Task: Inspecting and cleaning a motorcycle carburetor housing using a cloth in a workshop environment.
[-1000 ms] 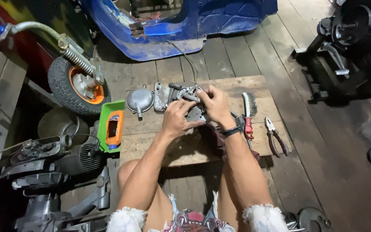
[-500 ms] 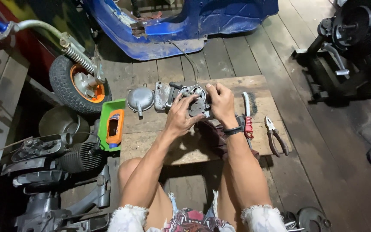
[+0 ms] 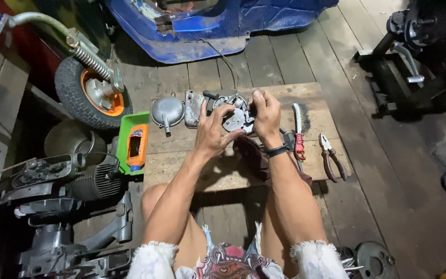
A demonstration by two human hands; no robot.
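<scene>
Grey cast-metal engine part (image 3: 235, 118), small and irregular, sits between both hands above the far middle of the pale wooden board (image 3: 181, 165); fingers cover much of it, so its full shape and underside are hard to make out. The left hand (image 3: 213, 132) curls around its near-left side, thumb and fingers closed on the metal. The right hand (image 3: 265, 116) grips the right side, fingers wrapped over the top edge, a dark band on the wrist. Both forearms reach forward from the bare knees, elbows bent and low.

Just left of the part lie a flat grey metal cover plate (image 3: 193, 107) and a round grey domed metal cap (image 3: 166, 110). A green plastic tray holding an orange tool (image 3: 133, 142) rests at the board's left edge. To the right of the hands lie a wire brush with a red handle (image 3: 298, 129) and dark-handled pliers (image 3: 332, 155), near the board's right edge. A dark cloth (image 3: 251, 155) lies under the right wrist, partly hidden.

A small wheel with an orange hub (image 3: 89, 95) and a blue vehicle body (image 3: 207, 28), cut off by the top of the view, crowd the far side. A black finned engine (image 3: 73, 181) hems in the left.
</scene>
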